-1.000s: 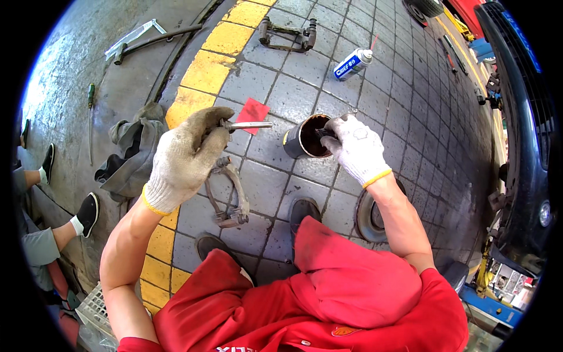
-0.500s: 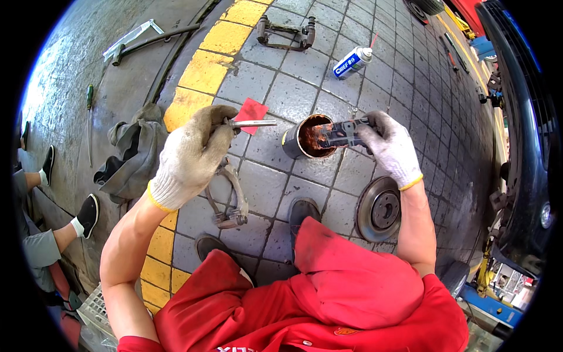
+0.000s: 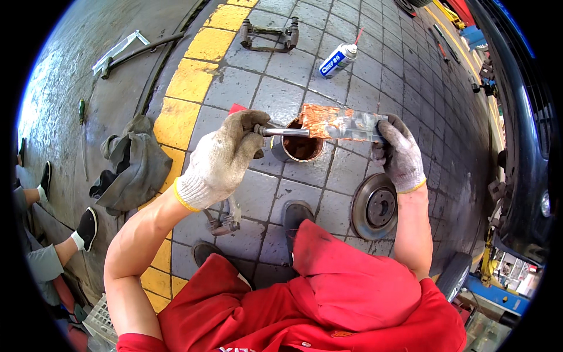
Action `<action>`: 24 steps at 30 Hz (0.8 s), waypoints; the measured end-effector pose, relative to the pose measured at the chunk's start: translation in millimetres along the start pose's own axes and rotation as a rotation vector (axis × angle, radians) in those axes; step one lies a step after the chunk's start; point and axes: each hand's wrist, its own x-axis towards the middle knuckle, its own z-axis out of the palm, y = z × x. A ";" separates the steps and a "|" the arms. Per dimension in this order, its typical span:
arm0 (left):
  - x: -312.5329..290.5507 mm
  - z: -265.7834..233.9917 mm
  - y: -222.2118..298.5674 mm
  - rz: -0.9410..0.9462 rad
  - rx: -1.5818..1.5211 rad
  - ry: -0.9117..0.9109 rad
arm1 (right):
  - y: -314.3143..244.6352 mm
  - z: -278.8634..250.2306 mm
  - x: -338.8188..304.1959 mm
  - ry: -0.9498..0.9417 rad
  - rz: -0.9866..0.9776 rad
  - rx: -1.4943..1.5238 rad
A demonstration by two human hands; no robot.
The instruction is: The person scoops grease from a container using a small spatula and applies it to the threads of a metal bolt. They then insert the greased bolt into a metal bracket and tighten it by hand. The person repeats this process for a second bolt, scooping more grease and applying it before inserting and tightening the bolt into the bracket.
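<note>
Both my hands wear off-white knitted gloves. My left hand (image 3: 231,146) pinches a shiny metal pin (image 3: 290,132) by its thicker end, its bare end pointing right. In my right hand (image 3: 400,152) is a flat, shiny strip (image 3: 358,125), its left part thickly smeared with copper-coloured grease. The strip's greasy end is close to the pin's tip; whether they touch I cannot tell. Below both, an open tin (image 3: 281,151) holds brownish-red grease, partly hidden by the pin and strip. A red piece of paper (image 3: 236,108) shows behind my left hand.
A blue-and-white spray can (image 3: 338,61) lies ahead, and a brake disc (image 3: 375,206) lies at right. One caliper bracket (image 3: 268,36) is at the far side, another (image 3: 223,223) below my left forearm. Grey cloth (image 3: 134,167) lies left, near a person's shoe (image 3: 88,229). A dark car (image 3: 525,135) borders the right.
My right hand has lifted the strip out of the tin and turned it, showing its grease-covered side. My left hand has moved right, bringing the pin over the tin.
</note>
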 end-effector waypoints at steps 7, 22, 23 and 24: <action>13.2 14.1 2.9 0.099 0.206 0.004 | 7.5 -6.0 0.0 -0.011 0.045 0.118; 24.0 8.1 14.6 0.267 0.557 0.064 | -11.9 26.6 -16.8 0.114 -0.217 -0.136; 23.5 8.0 16.5 0.264 0.584 0.060 | -9.2 22.3 -12.8 0.124 -0.240 -0.168; 21.3 5.9 19.6 0.267 0.575 0.074 | -7.8 18.2 -10.0 0.135 -0.263 -0.200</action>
